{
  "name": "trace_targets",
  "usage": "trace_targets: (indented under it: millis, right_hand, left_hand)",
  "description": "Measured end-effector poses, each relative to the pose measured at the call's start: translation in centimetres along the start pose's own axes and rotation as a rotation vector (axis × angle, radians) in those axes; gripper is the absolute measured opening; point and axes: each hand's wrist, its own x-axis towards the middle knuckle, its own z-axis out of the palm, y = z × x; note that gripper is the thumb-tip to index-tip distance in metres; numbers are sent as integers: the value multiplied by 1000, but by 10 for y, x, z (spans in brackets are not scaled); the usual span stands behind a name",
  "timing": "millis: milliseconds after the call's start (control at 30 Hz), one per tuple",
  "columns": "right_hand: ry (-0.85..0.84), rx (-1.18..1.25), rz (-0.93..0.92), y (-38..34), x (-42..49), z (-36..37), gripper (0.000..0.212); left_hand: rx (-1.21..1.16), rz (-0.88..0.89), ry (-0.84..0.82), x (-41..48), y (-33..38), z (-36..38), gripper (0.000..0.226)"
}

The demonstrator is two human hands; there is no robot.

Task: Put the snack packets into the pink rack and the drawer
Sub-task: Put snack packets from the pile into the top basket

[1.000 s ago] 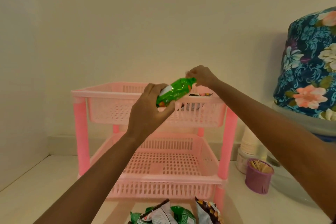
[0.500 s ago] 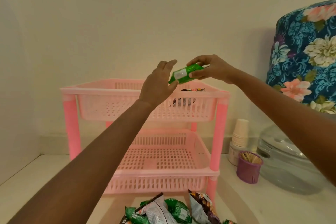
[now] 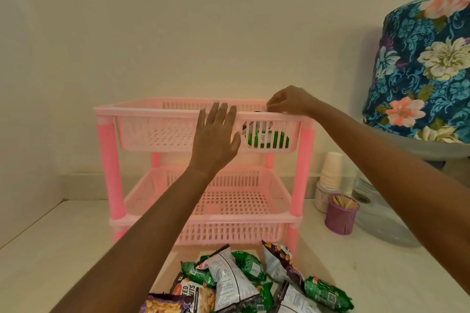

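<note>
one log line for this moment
green packet: in pink rack top basket, right end | left hand: open, at basket front | right hand: over rim, grip unclear | packet pile: on counter

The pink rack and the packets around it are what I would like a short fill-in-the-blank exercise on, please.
1. The green packet lies in the rack's ____ tray.
2. The left hand is ____, its fingers straight and holding nothing.
3. The pile of packets lies on the counter in ____ of the rack.

Missing words: top; open; front
</note>
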Motion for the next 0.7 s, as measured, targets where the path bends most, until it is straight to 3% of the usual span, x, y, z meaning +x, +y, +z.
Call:
trace_targets:
  millis: [167, 267, 333, 533, 633, 700]
  right_hand:
    - [562, 95, -157, 5, -57, 6, 19]
    - [639, 104, -219, 9, -103, 25, 15]
    - [576, 139, -204, 15, -133, 48, 14]
    - [113, 189, 57, 41, -210, 139, 23]
    - [-73, 180, 69, 46, -247, 172, 26]
    - [-222, 89, 62, 47, -268, 191, 39]
  left_hand:
    - [-71, 41, 5, -48, 6, 13, 61]
    - [-111, 45, -112, -82, 13, 28, 61]
    - [-133, 15, -212, -104, 17, 39, 59]
    - [-58, -40, -609, -160, 22, 72, 60]
    - [-45, -92, -752, -185, 26, 83, 71]
    - [-69, -163, -868, -198, 29, 89, 85]
